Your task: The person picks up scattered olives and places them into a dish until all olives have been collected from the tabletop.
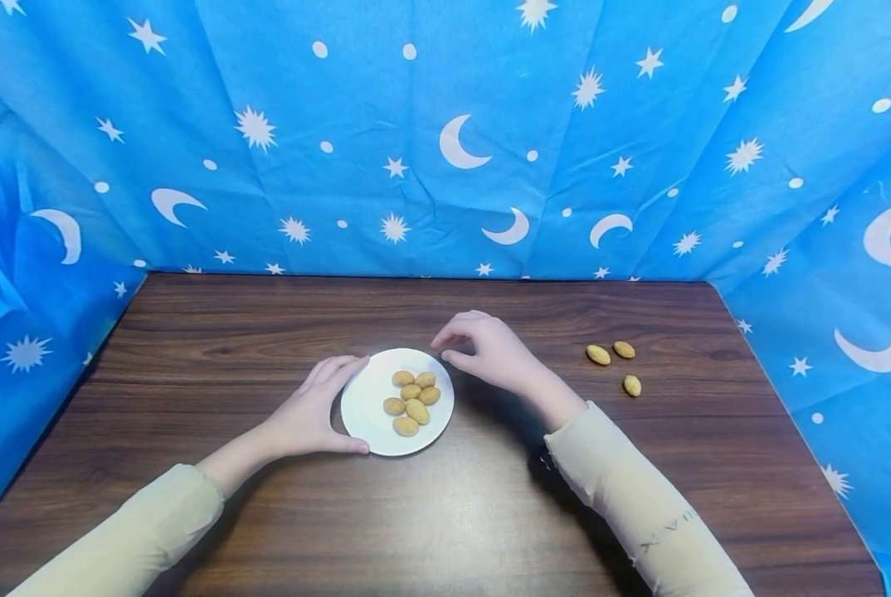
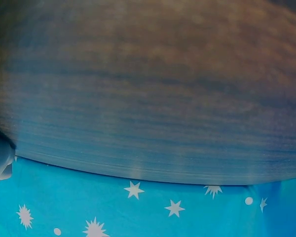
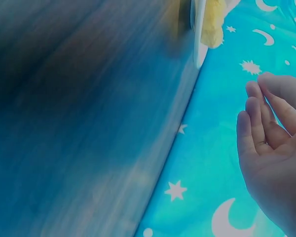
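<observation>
In the head view a round white plate (image 1: 371, 431) lies on the table, with several small yellow-brown ovals, like nuts or small fruits (image 1: 417, 411), grouped on it. The left hand (image 1: 313, 412) holds the plate's left side, thumb at the near rim and fingers along the far-left rim. Just off the plate's upper right edge is the right hand (image 1: 488, 347), above the table with fingers loosely bent and nothing between them. The right wrist view shows its bare palm and fingers (image 3: 274, 133), with the plate (image 3: 199, 39) edge-on. Only a sliver of hand shows in the left wrist view.
Three more yellow ovals (image 1: 598, 355) lie on the right part of the dark wood-grain table (image 1: 445, 522), beyond the right forearm. A blue cloth (image 1: 371, 99) with white stars and moons hangs along the table's back and sides.
</observation>
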The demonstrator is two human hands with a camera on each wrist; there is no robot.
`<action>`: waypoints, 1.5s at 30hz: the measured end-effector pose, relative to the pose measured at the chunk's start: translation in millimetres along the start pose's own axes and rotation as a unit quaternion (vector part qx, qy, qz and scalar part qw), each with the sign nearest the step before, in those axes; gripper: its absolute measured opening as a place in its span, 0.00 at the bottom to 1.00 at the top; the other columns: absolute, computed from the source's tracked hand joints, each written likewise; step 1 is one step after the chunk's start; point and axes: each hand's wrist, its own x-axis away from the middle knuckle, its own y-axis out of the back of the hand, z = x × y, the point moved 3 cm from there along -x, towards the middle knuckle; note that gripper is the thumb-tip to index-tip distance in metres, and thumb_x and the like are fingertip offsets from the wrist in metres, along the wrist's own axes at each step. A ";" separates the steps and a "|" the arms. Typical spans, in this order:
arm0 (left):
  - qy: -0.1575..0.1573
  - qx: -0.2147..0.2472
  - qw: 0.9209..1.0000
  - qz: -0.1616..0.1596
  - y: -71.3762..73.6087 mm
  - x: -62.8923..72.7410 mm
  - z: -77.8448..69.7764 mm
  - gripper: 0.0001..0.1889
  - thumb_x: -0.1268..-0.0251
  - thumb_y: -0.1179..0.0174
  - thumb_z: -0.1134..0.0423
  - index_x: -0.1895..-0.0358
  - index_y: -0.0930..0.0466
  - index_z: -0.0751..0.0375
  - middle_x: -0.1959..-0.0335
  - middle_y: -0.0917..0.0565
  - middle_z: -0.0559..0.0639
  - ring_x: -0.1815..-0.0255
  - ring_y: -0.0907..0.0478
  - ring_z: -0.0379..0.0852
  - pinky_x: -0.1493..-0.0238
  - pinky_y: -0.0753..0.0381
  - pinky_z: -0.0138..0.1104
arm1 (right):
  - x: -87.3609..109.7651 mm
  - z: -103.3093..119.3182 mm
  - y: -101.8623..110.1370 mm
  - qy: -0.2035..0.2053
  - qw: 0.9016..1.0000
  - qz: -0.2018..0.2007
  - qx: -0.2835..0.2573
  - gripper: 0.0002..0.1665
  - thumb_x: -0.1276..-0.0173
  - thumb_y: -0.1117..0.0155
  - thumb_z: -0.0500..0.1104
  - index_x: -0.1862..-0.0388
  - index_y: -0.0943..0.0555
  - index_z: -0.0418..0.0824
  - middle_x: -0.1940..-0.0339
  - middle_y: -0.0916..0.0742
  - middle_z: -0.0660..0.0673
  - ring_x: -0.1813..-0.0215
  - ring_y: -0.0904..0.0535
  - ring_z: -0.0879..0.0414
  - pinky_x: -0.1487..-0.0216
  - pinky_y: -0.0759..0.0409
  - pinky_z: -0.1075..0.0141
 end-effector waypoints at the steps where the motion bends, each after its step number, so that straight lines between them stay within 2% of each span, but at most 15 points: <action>1: 0.000 0.000 1.000 -0.001 -0.1 0.0 0.1 0.66 0.59 0.15 0.37 0.17 0.41 0.62 0.22 0.33 0.65 0.20 0.40 0.68 0.23 0.33 0.68 | 1.4 -1.6 2.1 -0.002 1.000 -0.003 -0.002 0.09 0.27 0.29 0.36 0.50 0.10 0.42 0.52 0.08 0.46 0.45 0.13 0.51 0.37 0.15 0.53; 16: 0.004 0.003 1.000 0.002 1.0 -0.5 -1.3 0.66 0.59 0.15 0.38 0.17 0.41 0.63 0.22 0.33 0.65 0.19 0.40 0.68 0.22 0.34 0.68 | 30.5 -30.5 31.6 -0.035 0.999 -0.028 -0.011 0.09 0.28 0.29 0.35 0.50 0.10 0.39 0.52 0.09 0.45 0.47 0.13 0.50 0.38 0.14 0.51; 30: 0.014 0.008 1.000 0.006 4.0 -1.8 -6.0 0.66 0.59 0.15 0.39 0.17 0.41 0.64 0.22 0.34 0.67 0.19 0.41 0.69 0.22 0.34 0.68 | 51.9 -60.0 48.9 -0.059 0.996 -0.064 -0.021 0.09 0.28 0.30 0.34 0.51 0.10 0.37 0.54 0.09 0.42 0.50 0.14 0.47 0.40 0.13 0.49; 45: 0.019 0.010 1.000 0.006 3.4 -3.8 -4.2 0.66 0.59 0.16 0.37 0.17 0.41 0.62 0.22 0.33 0.65 0.19 0.41 0.68 0.22 0.34 0.68 | 81.9 -95.8 74.8 -0.110 0.989 -0.098 -0.012 0.10 0.27 0.31 0.31 0.49 0.11 0.33 0.53 0.09 0.37 0.50 0.13 0.43 0.42 0.13 0.44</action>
